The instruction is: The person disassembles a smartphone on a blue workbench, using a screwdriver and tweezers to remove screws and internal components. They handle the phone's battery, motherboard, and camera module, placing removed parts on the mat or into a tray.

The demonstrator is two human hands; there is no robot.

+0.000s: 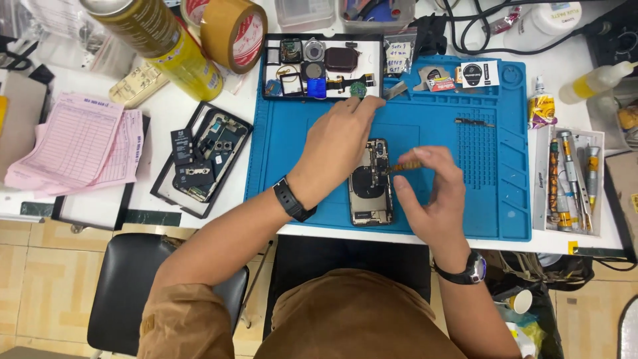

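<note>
Right hand (432,193) holds a screwdriver (407,163) over the opened phone (369,193) (left hand (339,143) beside it).

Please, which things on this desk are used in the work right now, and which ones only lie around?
In use:
- opened phone on the blue mat
- screwdriver in the right hand
- parts tray, reached by the left hand

Only lying around:
- second opened phone
- pink forms
- tape roll
- spray can
- spare screwdrivers

Blue mat (465,199), pink forms (76,149), yellow spray can (166,46), black wristbands, brown tape roll (232,30), white table (169,110).
</note>
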